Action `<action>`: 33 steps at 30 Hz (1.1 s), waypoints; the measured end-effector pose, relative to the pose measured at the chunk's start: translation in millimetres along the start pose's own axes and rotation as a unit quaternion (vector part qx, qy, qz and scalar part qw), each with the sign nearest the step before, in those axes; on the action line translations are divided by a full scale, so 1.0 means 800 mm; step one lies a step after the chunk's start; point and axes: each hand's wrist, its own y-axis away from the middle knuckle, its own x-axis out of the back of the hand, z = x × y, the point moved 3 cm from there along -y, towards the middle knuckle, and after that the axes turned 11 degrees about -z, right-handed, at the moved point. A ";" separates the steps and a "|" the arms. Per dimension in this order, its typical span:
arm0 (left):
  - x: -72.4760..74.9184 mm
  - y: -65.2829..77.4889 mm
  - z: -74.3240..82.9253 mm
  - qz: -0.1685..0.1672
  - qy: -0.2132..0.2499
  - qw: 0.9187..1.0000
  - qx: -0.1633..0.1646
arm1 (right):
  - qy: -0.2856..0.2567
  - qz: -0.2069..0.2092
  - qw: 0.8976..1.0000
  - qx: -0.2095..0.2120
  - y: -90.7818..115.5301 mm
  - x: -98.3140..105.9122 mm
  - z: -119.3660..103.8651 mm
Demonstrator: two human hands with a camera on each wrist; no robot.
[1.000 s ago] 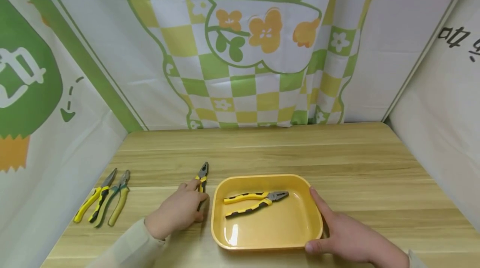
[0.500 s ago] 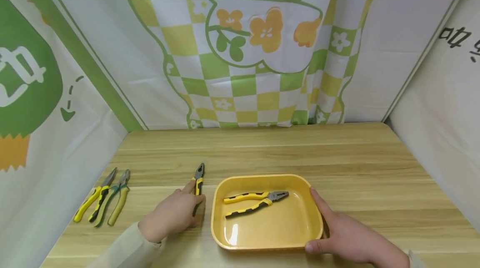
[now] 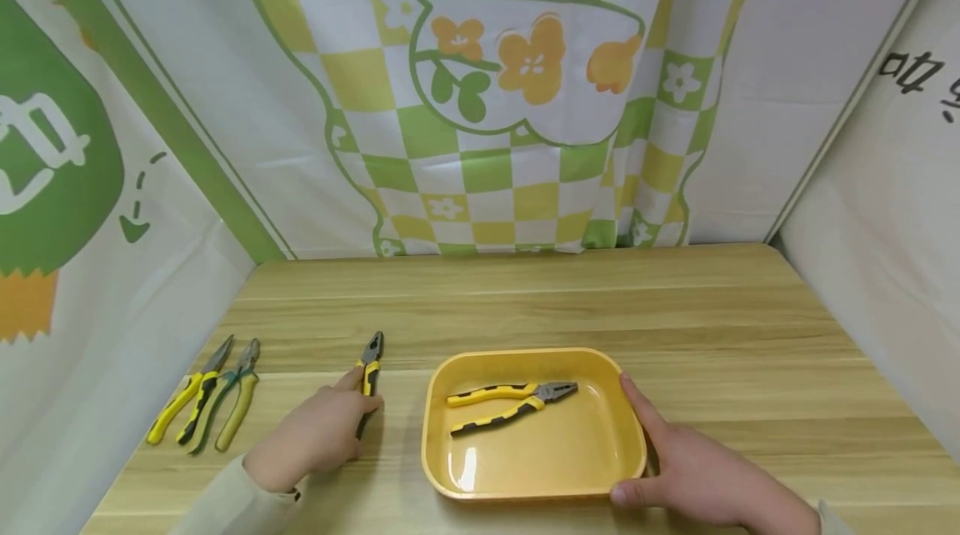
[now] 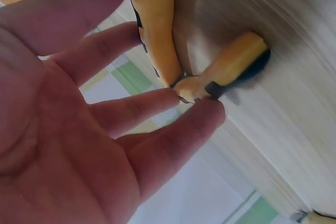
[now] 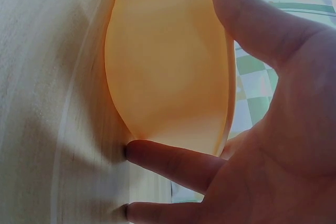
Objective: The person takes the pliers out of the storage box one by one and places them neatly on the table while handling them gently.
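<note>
My left hand (image 3: 318, 435) holds a pair of combination pliers (image 3: 372, 349) with yellow and black handles on the table, jaws pointing away. In the left wrist view the thumb and fingertips (image 4: 207, 111) touch the spread handles (image 4: 157, 30) from their sides. My right hand (image 3: 690, 468) grips the right end of a yellow plastic box (image 3: 543, 489), thumb at the near corner and a finger along the right wall. Inside the box lies a second pair of combination pliers (image 3: 517, 406), handles spread, nose to the right. The right wrist view shows the box's outer wall (image 5: 168, 61) between thumb and fingers.
At the table's left edge lie long-nose pliers (image 3: 197, 389) with yellow and black handles, and beside them diagonal cutters (image 3: 231, 397) with green and yellowish handles. Printed curtains (image 3: 517, 185) hang behind the wooden table (image 3: 637, 293), with white fabric walls at both sides.
My left hand has slid the pliers to the left across the table, away from the box. The right hand and the box have stayed in place.
</note>
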 end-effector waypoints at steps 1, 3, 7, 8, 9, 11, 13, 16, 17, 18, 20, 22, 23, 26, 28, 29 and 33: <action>0.000 0.001 -0.003 0.003 0.000 1.000 0.004 | 0.001 0.001 1.000 0.001 0.000 0.000 0.000; 0.000 0.004 -0.009 0.011 0.003 1.000 0.008 | 0.002 0.002 1.000 0.001 0.000 0.000 -0.001; -0.002 0.010 -0.022 0.026 0.012 1.000 0.001 | 0.002 0.004 1.000 0.002 0.000 0.000 -0.002; -0.003 0.011 -0.025 0.027 0.013 1.000 0.000 | 0.001 0.004 1.000 0.003 0.000 0.000 -0.002; -0.004 0.012 -0.028 0.027 0.014 1.000 -0.001 | 0.001 0.004 1.000 0.003 0.000 0.000 -0.002; -0.004 0.014 -0.034 0.026 0.015 1.000 0.000 | 0.001 0.005 1.000 0.004 0.000 0.000 -0.002; -0.004 0.016 -0.039 0.022 0.011 1.000 0.004 | 0.000 0.005 1.000 0.004 0.001 0.001 -0.003; -0.002 0.020 -0.046 0.017 0.008 1.000 0.012 | 0.001 0.005 1.000 0.006 0.001 0.001 -0.003; -0.002 0.021 -0.048 0.015 0.007 1.000 0.014 | 0.001 0.004 1.000 0.006 0.001 0.000 -0.003; -0.001 0.022 -0.051 0.013 0.008 1.000 0.018 | 0.001 0.004 1.000 0.005 0.001 0.000 -0.003; -0.001 0.023 -0.056 0.013 0.015 1.000 0.023 | 0.002 0.004 1.000 0.006 0.001 0.000 -0.002; 0.000 0.024 -0.061 0.016 0.024 0.999 0.027 | 0.003 0.005 1.000 0.006 0.000 0.000 -0.002; 0.000 0.024 -0.064 0.019 0.026 0.999 0.028 | 0.003 0.005 1.000 0.006 0.000 0.000 -0.002; 0.001 0.024 -0.071 0.025 0.035 0.999 0.032 | 0.001 0.004 1.000 0.004 0.000 0.000 -0.002; 0.002 0.024 -0.076 0.026 0.040 0.998 0.035 | -0.001 0.003 1.000 0.003 0.001 0.000 -0.002; 0.002 0.024 -0.078 0.024 0.042 0.998 0.037 | -0.002 0.003 1.000 0.002 0.001 0.000 -0.002; 0.001 0.023 -0.090 0.017 0.052 0.998 0.040 | -0.005 0.000 1.000 -0.002 0.001 0.000 -0.002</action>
